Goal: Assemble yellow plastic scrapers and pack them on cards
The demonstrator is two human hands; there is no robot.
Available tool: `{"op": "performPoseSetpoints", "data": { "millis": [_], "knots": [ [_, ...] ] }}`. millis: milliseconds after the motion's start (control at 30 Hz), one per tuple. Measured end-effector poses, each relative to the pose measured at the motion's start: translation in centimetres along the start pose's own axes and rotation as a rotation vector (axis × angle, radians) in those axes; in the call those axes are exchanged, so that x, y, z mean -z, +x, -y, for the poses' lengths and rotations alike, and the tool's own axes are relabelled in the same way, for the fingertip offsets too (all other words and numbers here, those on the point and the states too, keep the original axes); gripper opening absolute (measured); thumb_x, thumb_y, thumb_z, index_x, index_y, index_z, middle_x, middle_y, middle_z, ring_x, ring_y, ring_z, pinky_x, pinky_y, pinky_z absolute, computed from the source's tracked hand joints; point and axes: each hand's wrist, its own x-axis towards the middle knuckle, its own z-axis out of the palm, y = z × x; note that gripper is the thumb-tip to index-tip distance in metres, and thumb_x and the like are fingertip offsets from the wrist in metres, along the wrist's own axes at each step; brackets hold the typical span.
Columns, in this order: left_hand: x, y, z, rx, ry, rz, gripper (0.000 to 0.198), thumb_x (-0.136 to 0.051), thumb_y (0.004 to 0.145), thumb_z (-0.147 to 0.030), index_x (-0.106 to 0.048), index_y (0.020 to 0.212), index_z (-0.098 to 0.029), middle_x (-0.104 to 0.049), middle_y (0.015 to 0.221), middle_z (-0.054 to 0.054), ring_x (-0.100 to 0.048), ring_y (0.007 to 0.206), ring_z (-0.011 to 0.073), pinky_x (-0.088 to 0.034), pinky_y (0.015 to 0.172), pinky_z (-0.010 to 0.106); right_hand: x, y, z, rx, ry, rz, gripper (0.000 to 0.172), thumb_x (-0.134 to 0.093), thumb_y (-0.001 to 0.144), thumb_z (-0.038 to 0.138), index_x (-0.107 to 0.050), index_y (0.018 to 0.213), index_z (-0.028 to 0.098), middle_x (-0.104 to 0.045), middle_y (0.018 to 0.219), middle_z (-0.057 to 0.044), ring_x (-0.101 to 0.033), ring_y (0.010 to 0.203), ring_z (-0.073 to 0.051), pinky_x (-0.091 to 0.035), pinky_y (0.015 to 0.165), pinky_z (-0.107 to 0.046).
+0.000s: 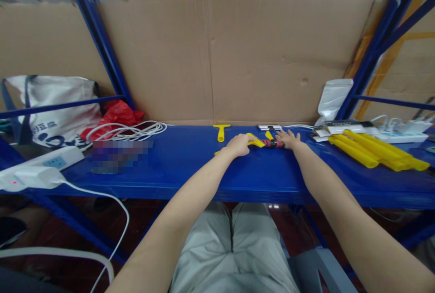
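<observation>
My left hand (239, 146) is closed around a yellow T-shaped handle (257, 141). Its wide head sticks out past my fingers to the right, and a bit of yellow shows behind my wrist. My right hand (288, 139) lies low over the shelf with its fingers spread. At its fingertips is a red-and-black cylindrical tool (274, 144); whether they touch it I cannot tell. A small yellow piece (269, 135) lies just behind that tool. Another yellow T-shaped handle (221, 133) rests to the left, its head toward the cardboard.
Several yellow tubes (377, 150) lie at right, before flat white-and-black packs (343, 129). A small flat pack (269, 127) is at the back. Left are a power strip (44, 166), coiled white cable (136, 131), red bag (118, 114) and cloth bag (57, 107). Cardboard (210, 57) walls the rear.
</observation>
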Motion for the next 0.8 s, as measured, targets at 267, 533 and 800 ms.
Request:
{"op": "performPoseSetpoints", "data": {
  "millis": [267, 533, 800],
  "knots": [
    [-0.12, 0.10, 0.17, 0.000, -0.019, 0.002, 0.056, -0.055, 0.075, -0.004, -0.058, 0.126, -0.027, -0.063, 0.123, 0.006, -0.057, 0.115, 0.0256, -0.043, 0.099, 0.037, -0.16, 0.31, -0.07, 0.009, 0.007, -0.031, 0.058, -0.019, 0.092, 0.041, -0.028, 0.146, 0.020, -0.019, 0.154, -0.011, -0.012, 0.141, -0.033, -0.012, 0.106, -0.063],
    [-0.01, 0.01, 0.04, 0.008, -0.021, 0.002, 0.055, -0.056, 0.075, -0.004, -0.059, 0.126, -0.027, -0.063, 0.121, 0.006, -0.057, 0.114, 0.0259, -0.044, 0.098, 0.037, 0.34, -0.05, 0.32, -0.007, 0.014, -0.020, 0.055, -0.019, 0.092, 0.038, -0.039, 0.140, 0.020, -0.024, 0.153, -0.009, -0.014, 0.141, -0.032, -0.012, 0.108, -0.062],
    [-0.03, 0.03, 0.05, 0.028, -0.044, -0.004, 0.056, -0.058, 0.074, -0.004, -0.059, 0.125, -0.028, -0.064, 0.120, 0.005, -0.057, 0.114, 0.0250, -0.043, 0.099, 0.036, 0.07, -0.08, 0.36, -0.026, 0.048, -0.046, 0.059, -0.020, 0.091, 0.040, -0.035, 0.141, 0.014, -0.027, 0.151, -0.011, -0.015, 0.141, -0.031, -0.011, 0.110, -0.058]
  ]
}}
